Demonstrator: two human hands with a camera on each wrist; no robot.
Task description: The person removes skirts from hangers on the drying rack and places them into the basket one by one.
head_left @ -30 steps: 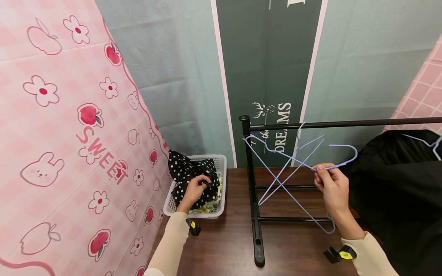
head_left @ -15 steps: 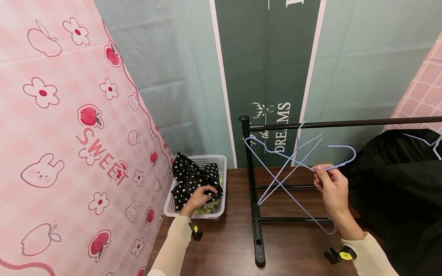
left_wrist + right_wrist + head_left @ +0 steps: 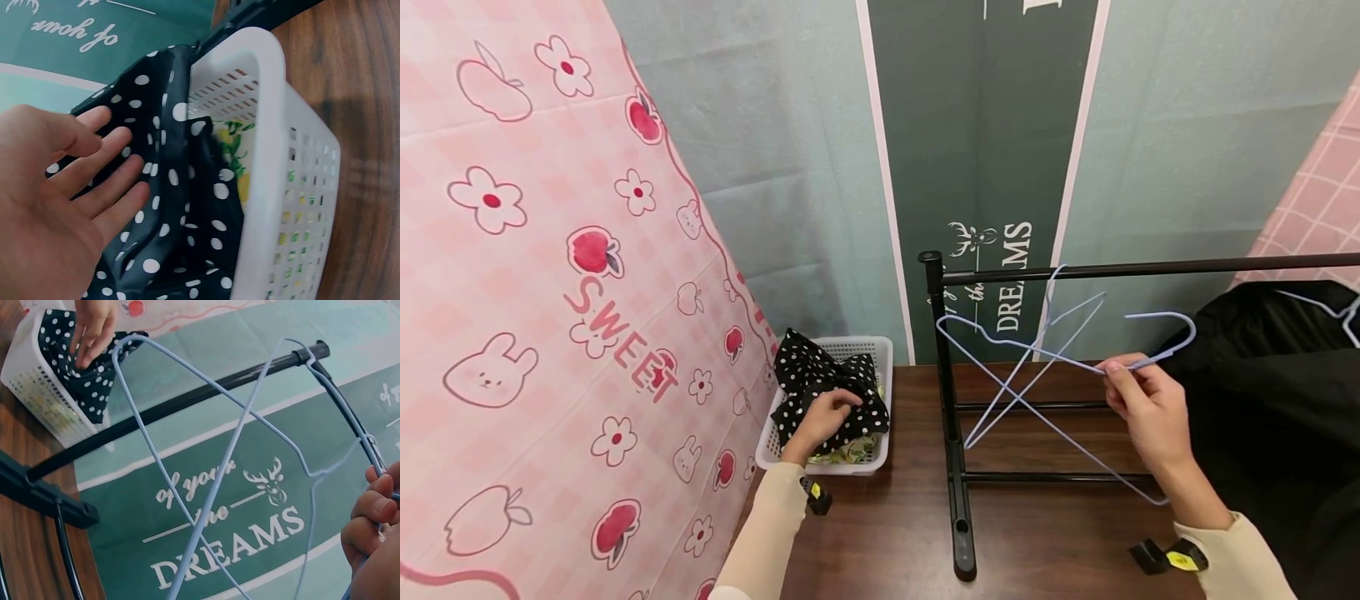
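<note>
A black cloth with white polka dots (image 3: 808, 367) lies bunched in a white plastic basket (image 3: 886, 367), on top of a yellow-and-green print fabric (image 3: 234, 140). My left hand (image 3: 824, 418) is over the cloth, its fingers loosely bent and apart; in the left wrist view (image 3: 56, 194) the fingertips lie against the dotted folds without gripping. With thumb and fingers, my right hand (image 3: 1150, 408) pinches a blue wire hanger (image 3: 1157, 314) just below its hook. The hanger's body stretches out to the left, tilted, with nothing on it.
A black garment rack (image 3: 1150, 270) stands to the basket's right. Another blue hanger (image 3: 1049, 296) hangs from its rail, behind the held one. Dark clothing (image 3: 1270, 392) hangs further right. A pink printed curtain (image 3: 587, 333) rises beside the basket on the left.
The polka-dot cloth has shifted right inside the basket. My left hand moved right, then drew back left with its fingers off the fold. My right hand has carried the hanger right and slightly down.
</note>
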